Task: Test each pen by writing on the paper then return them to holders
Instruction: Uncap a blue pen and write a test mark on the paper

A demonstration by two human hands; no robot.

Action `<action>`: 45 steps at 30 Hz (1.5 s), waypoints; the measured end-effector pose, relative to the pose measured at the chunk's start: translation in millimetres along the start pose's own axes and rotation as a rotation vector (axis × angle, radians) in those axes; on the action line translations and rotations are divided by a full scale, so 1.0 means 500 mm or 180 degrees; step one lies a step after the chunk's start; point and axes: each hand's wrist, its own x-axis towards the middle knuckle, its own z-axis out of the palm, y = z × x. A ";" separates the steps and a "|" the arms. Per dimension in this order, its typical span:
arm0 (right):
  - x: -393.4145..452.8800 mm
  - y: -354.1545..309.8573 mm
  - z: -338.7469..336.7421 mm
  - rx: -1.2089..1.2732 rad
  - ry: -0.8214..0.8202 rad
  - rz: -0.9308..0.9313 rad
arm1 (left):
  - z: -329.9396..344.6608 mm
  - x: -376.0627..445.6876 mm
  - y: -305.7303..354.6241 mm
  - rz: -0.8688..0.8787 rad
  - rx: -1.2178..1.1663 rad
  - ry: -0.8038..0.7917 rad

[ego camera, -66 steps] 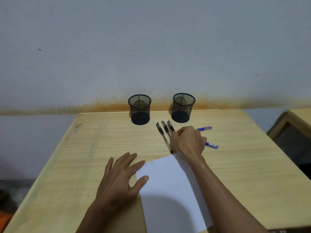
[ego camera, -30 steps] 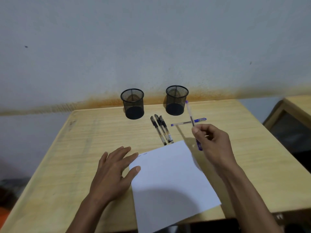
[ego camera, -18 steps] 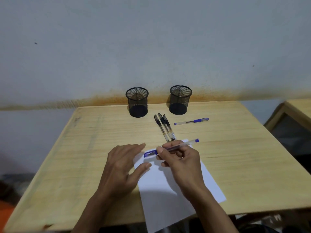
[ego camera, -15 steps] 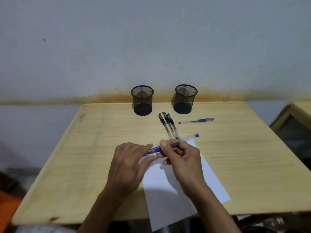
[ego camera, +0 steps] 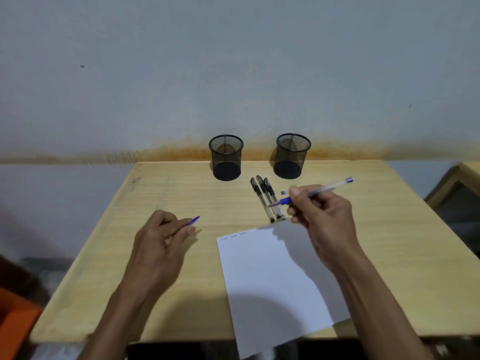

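Right hand [ego camera: 322,216] pinches the uncapped pen [ego camera: 315,192], tip left of fingers; left hand [ego camera: 161,240] pinches the cap [ego camera: 193,220]. Bring tip down to paper [ego camera: 270,276] below existing marks, w/ light pressure; keep cap pinched for recapping.

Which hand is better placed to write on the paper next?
The right hand: it holds the uncapped blue pen just above the paper. The left hand holds only the cap.

A pale wooden tabletop [ego camera: 161,294] stands against a grey-white wall [ego camera: 233,61] marked by a rusty-orange stain band [ego camera: 168,154].
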 end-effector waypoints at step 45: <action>-0.005 0.115 0.041 -0.1463 -0.0136 0.0006 | 0.145 -0.012 -0.027 0.0652 0.0913 -0.1259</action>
